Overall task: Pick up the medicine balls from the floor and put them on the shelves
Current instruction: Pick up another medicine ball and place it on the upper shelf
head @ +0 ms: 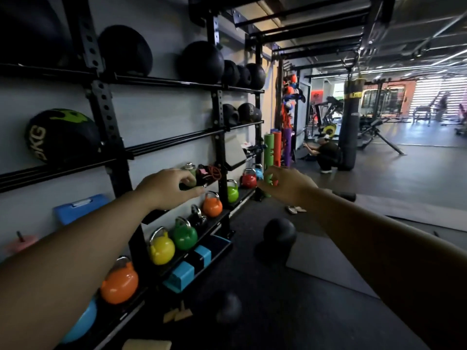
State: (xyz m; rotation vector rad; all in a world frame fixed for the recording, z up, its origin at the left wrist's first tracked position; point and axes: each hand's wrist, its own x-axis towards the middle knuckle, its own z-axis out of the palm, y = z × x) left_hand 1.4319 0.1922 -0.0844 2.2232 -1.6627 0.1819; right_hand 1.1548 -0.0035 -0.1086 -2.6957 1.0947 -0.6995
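Two black medicine balls lie on the dark floor: one point(280, 233) at the corner of a grey mat, a smaller one point(228, 308) nearer me. More black balls sit on the wall rack's shelves point(177, 82), such as one point(202, 62) on the top rail and a green-marked one point(62, 136) at the left. Both my arms reach forward at mid height. My left hand point(169, 189) and my right hand point(286, 184) hang with loosely curled fingers and hold nothing. Both hands are well above the floor balls.
Coloured kettlebells point(161, 248) line the rack's low shelf, with blue blocks point(188, 269) below. A grey mat point(326, 263) covers the floor at right. Farther off, a person point(324, 154) crouches beside a hanging punch bag point(350, 122) and upright foam rollers point(276, 151).
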